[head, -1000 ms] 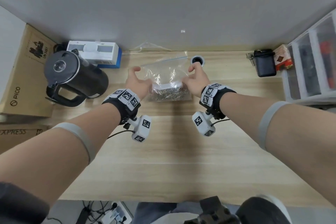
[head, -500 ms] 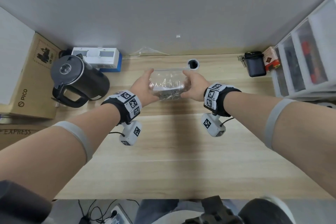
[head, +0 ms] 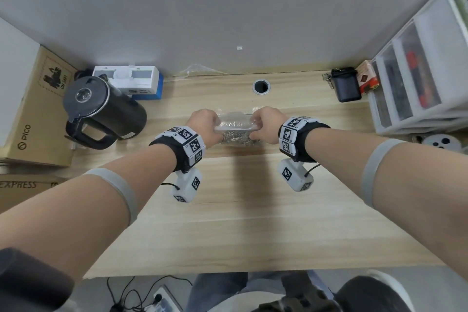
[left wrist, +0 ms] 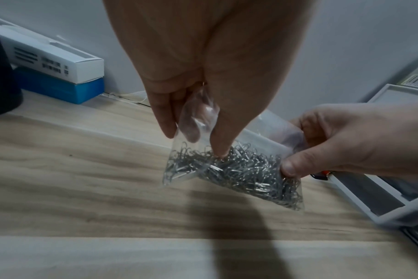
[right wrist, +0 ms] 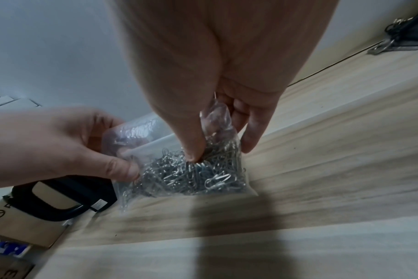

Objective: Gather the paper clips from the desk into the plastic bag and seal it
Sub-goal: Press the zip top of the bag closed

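The desk [head: 228, 223] holds the plastic bag [head: 238, 125] at 12 o'clock. The left hand [head: 205, 123] and right hand [head: 268, 121] pinch its top. The paper clips [left wrist: 239, 168] look bagged. Sealing comes next: press the strip shut.

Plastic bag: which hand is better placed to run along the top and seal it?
Roughly even, slightly right. Both the left hand and the right hand pinch the plastic bag at opposite sides, paper clips inside; either could slide while the other anchors.

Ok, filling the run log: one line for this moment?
left hand: pinches plastic bag | right hand: pinches bag | paper clips: inside | seal: cannot tell
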Available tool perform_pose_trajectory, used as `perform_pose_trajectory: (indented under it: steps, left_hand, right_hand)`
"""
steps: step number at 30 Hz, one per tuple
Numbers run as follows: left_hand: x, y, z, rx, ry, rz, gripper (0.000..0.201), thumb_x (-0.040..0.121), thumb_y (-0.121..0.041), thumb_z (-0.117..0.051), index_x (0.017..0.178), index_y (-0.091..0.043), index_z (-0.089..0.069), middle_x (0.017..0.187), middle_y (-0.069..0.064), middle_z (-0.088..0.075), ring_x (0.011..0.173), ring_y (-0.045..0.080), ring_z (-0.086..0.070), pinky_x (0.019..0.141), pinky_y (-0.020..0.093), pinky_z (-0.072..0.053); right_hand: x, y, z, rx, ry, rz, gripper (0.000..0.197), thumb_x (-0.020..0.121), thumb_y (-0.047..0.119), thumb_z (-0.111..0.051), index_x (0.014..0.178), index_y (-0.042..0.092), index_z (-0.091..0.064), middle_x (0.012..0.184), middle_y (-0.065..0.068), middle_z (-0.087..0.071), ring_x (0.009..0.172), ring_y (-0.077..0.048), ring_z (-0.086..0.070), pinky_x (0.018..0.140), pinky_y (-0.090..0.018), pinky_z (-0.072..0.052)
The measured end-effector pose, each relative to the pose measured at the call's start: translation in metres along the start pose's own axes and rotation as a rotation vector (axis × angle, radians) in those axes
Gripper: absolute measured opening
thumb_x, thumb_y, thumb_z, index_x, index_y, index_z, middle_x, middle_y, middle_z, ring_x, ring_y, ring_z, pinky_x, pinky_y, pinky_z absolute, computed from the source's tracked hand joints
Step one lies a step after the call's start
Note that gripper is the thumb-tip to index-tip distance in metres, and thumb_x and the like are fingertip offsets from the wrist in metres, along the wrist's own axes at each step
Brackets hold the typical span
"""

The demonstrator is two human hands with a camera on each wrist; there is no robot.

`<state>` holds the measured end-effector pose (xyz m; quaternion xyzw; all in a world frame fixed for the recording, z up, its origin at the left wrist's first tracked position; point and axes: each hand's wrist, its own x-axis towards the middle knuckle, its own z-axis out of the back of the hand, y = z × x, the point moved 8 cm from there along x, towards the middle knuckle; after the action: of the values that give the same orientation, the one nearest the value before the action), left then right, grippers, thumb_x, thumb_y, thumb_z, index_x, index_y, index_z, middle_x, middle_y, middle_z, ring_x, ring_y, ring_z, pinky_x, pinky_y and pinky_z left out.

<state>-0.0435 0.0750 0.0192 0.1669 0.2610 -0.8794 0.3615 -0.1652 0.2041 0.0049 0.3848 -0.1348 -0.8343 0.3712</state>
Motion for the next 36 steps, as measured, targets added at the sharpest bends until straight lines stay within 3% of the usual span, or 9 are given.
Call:
perform_pose_trajectory:
  steps: [4,10,12,17,20,24,27,32,36]
  left_hand:
    - [0.003,-0.006,-0.006,-0.003,-0.002,-0.017,0.038,0.079,-0.022,-0.075,0.115,-0.011,-0.068,0.102,0.003,-0.058,0.085,0.019,-0.056,0.072,0.025,-0.041]
    - [0.007,-0.013,-0.013,-0.002,0.018,-0.077,0.042,0.079,-0.021,-0.080,0.116,-0.011,-0.063,0.132,0.005,-0.040,0.097,0.021,-0.060,0.081,0.024,-0.042]
    - [0.008,-0.016,-0.013,0.019,0.038,-0.093,0.045,0.079,-0.022,-0.080,0.119,-0.010,-0.061,0.132,0.005,-0.048,0.109,0.023,-0.057,0.083,0.025,-0.040]
    - [0.012,-0.019,-0.017,0.005,0.098,-0.097,0.062,0.078,-0.022,-0.081,0.132,-0.018,-0.051,0.127,0.006,-0.060,0.098,0.023,-0.059,0.076,0.028,-0.043]
    - [0.013,-0.024,-0.023,0.072,0.150,-0.118,0.065,0.081,-0.024,-0.078,0.140,-0.017,-0.051,0.135,0.007,-0.058,0.116,0.025,-0.058,0.090,0.030,-0.047]
    - [0.016,-0.028,-0.031,0.133,0.209,-0.135,0.065,0.083,-0.021,-0.076,0.142,-0.013,-0.050,0.138,0.007,-0.057,0.124,0.025,-0.056,0.099,0.031,-0.045]
    - [0.020,-0.028,-0.035,0.171,0.248,-0.142,0.063,0.083,-0.021,-0.076,0.140,-0.014,-0.051,0.137,0.006,-0.056,0.122,0.025,-0.056,0.098,0.032,-0.047]
    - [0.027,-0.025,-0.037,0.198,0.285,-0.109,0.056,0.083,-0.018,-0.074,0.136,-0.017,-0.054,0.124,0.005,-0.061,0.109,0.025,-0.061,0.084,0.029,-0.049]
    - [0.033,-0.019,-0.039,0.161,0.289,-0.083,0.049,0.083,-0.017,-0.073,0.129,-0.020,-0.058,0.094,-0.003,-0.063,0.094,0.022,-0.065,0.075,0.030,-0.050]
  right_hand:
    - [0.000,-0.007,0.004,0.021,-0.008,0.003,0.044,0.082,0.027,-0.077,0.121,0.014,-0.063,0.106,-0.003,-0.064,0.098,-0.023,-0.062,0.085,-0.030,-0.049]
    - [0.004,-0.015,0.008,-0.024,-0.044,0.024,0.053,0.079,0.023,-0.077,0.126,0.011,-0.056,0.102,-0.003,-0.055,0.093,-0.024,-0.058,0.072,-0.029,-0.042]
    - [0.006,-0.016,0.006,-0.009,-0.026,0.025,0.070,0.074,0.023,-0.082,0.135,0.012,-0.048,0.108,-0.004,-0.053,0.096,-0.024,-0.058,0.076,-0.032,-0.047]
    - [0.011,-0.018,-0.001,-0.090,0.042,0.012,0.109,0.067,0.020,-0.089,0.152,0.017,-0.021,0.139,-0.012,-0.044,0.120,-0.033,-0.053,0.097,-0.045,-0.050]
    - [0.013,-0.018,-0.003,-0.264,0.099,-0.017,0.085,0.068,0.024,-0.087,0.139,0.009,-0.044,0.129,-0.012,-0.053,0.111,-0.031,-0.058,0.088,-0.042,-0.055]
    - [0.017,-0.021,-0.010,-0.335,0.170,-0.074,0.049,0.070,0.026,-0.083,0.110,0.005,-0.063,0.105,-0.013,-0.068,0.074,-0.020,-0.056,0.065,-0.031,-0.053]
    - [0.022,-0.025,-0.013,-0.348,0.179,-0.109,0.032,0.069,0.025,-0.081,0.085,0.012,-0.056,0.077,-0.005,-0.057,0.061,-0.018,-0.049,0.052,-0.026,-0.044]
    - [0.026,-0.026,-0.015,-0.332,0.206,-0.098,0.034,0.068,0.022,-0.079,0.073,0.013,-0.047,0.064,-0.001,-0.046,0.052,-0.020,-0.043,0.045,-0.022,-0.033]
    - [0.032,-0.031,-0.017,-0.295,0.242,-0.106,0.038,0.067,0.024,-0.080,0.067,0.013,-0.044,0.060,-0.001,-0.044,0.051,-0.021,-0.041,0.045,-0.022,-0.031]
